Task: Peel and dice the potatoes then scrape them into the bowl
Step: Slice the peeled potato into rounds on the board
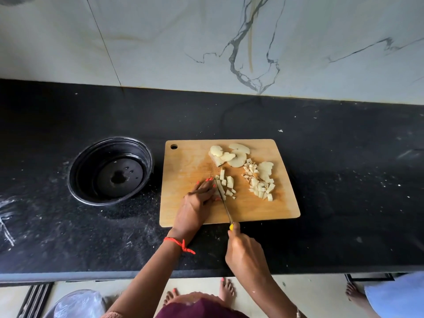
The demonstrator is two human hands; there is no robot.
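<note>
Black countertop (344, 180), cutting board (188, 161) near front edge: left hand (197, 200) flat on potato strips (226, 182), right hand (243, 249) gripping knife (226, 208).

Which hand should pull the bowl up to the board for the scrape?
Likely left. The left hand is over the cutting board, on the side nearest the bowl; the right hand grips the knife, farther away.
</note>
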